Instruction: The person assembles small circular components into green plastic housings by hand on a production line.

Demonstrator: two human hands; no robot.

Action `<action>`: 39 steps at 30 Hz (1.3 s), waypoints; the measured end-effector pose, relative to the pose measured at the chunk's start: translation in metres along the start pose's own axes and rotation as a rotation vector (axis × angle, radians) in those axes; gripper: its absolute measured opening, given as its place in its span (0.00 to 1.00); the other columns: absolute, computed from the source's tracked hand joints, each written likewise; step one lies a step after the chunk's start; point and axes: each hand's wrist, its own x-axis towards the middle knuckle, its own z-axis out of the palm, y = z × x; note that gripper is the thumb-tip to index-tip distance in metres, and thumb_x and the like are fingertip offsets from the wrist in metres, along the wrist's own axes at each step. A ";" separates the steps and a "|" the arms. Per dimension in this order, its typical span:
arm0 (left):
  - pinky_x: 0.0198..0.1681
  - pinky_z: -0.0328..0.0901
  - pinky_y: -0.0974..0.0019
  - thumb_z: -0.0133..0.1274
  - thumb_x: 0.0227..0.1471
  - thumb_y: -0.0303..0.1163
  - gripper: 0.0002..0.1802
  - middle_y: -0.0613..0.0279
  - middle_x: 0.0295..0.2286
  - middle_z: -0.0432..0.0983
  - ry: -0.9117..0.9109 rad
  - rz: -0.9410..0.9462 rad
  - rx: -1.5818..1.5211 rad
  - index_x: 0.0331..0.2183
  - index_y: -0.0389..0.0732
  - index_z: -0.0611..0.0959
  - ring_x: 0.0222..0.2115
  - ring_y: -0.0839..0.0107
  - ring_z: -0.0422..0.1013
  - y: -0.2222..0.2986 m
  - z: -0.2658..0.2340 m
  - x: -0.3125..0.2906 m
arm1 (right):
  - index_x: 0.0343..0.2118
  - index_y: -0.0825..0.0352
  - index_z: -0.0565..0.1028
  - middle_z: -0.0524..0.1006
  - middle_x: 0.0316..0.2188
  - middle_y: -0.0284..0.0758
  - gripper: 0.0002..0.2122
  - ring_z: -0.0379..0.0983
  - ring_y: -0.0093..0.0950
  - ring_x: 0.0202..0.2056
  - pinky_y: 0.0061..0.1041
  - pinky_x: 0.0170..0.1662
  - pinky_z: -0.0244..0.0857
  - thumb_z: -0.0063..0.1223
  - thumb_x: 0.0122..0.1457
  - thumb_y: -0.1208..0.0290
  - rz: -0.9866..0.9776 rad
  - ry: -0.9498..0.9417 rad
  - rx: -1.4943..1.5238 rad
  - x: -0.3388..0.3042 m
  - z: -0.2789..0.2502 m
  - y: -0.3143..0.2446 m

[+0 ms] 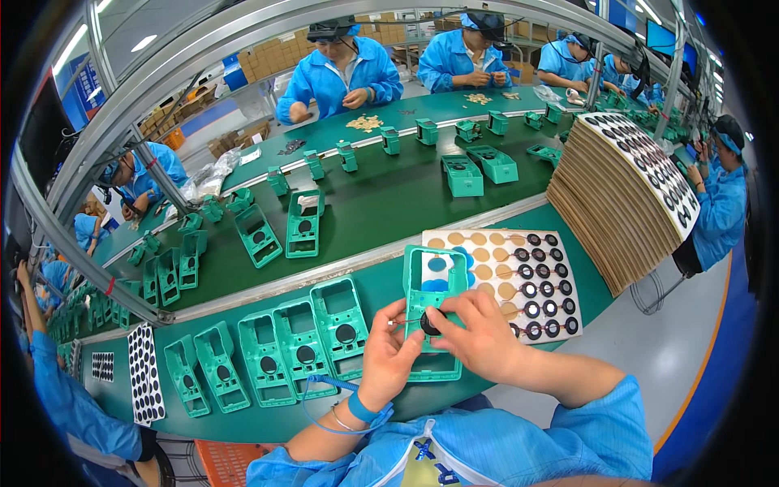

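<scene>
Both my hands work over a green plastic housing [418, 304] with a rectangular window, held above the bench. My left hand [389, 357] grips its left side, fingers curled round the edge. A thin wire with a small white connector [392, 322] sticks out by its fingertips. My right hand [479, 333] has its fingertips closed on a small round black speaker [429, 323] at the housing's lower half. Whether the speaker sits fully in its seat is hidden by the fingers. Beneath lies a white board [545, 319] carrying rows of black wired speakers and gold round spots.
Several green housings with black discs [345, 334] line the bench to the left, beside a sheet of black round pads [146, 373]. A tall cardboard stack [617, 211] stands at right. The conveyor [365, 207] carries more green parts. Co-workers [341, 77] sit opposite. A blue coiled cord [333, 381] runs from my left wrist strap.
</scene>
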 end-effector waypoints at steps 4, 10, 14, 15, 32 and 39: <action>0.42 0.65 0.70 0.42 0.49 0.16 0.25 0.54 0.42 0.62 -0.010 0.006 0.019 0.50 0.33 0.58 0.39 0.72 0.67 0.001 -0.001 -0.003 | 0.45 0.65 0.69 0.65 0.44 0.40 0.28 0.60 0.38 0.43 0.38 0.46 0.55 0.61 0.37 0.63 -0.027 -0.050 -0.183 -0.006 -0.004 -0.014; 0.45 0.63 0.68 0.41 0.49 0.16 0.23 0.54 0.42 0.62 0.001 0.082 0.072 0.49 0.33 0.59 0.42 0.71 0.64 0.000 -0.004 -0.001 | 0.47 0.65 0.67 0.59 0.52 0.46 0.32 0.55 0.43 0.51 0.46 0.53 0.47 0.61 0.37 0.56 0.010 -0.062 -0.174 -0.002 0.003 -0.012; 0.45 0.62 0.67 0.43 0.50 0.19 0.20 0.53 0.42 0.64 -0.027 0.108 0.061 0.46 0.32 0.61 0.39 0.70 0.65 0.009 -0.008 0.001 | 0.47 0.63 0.68 0.60 0.50 0.45 0.28 0.55 0.40 0.51 0.42 0.53 0.48 0.61 0.40 0.60 0.035 0.140 0.001 -0.002 -0.007 -0.001; 0.45 0.62 0.67 0.43 0.50 0.19 0.20 0.53 0.42 0.64 -0.027 0.110 0.063 0.46 0.32 0.61 0.39 0.70 0.65 0.010 -0.010 0.000 | 0.47 0.64 0.67 0.60 0.49 0.45 0.28 0.56 0.41 0.50 0.40 0.52 0.49 0.62 0.40 0.62 0.055 0.287 0.098 -0.001 -0.008 0.003; 0.38 0.65 0.70 0.48 0.49 0.19 0.18 0.54 0.37 0.67 -0.018 0.141 0.190 0.42 0.33 0.61 0.34 0.72 0.68 0.001 -0.014 0.009 | 0.39 0.71 0.72 0.75 0.33 0.32 0.15 0.70 0.19 0.35 0.18 0.39 0.64 0.56 0.51 0.69 0.731 0.073 1.353 0.016 0.035 0.000; 0.35 0.67 0.71 0.51 0.48 0.20 0.17 0.59 0.33 0.71 -0.239 -0.192 0.326 0.41 0.33 0.67 0.33 0.74 0.70 0.045 -0.067 0.028 | 0.53 0.71 0.58 0.69 0.43 0.43 0.33 0.68 0.31 0.41 0.28 0.43 0.64 0.58 0.48 0.57 0.728 -0.083 0.714 0.041 0.002 0.044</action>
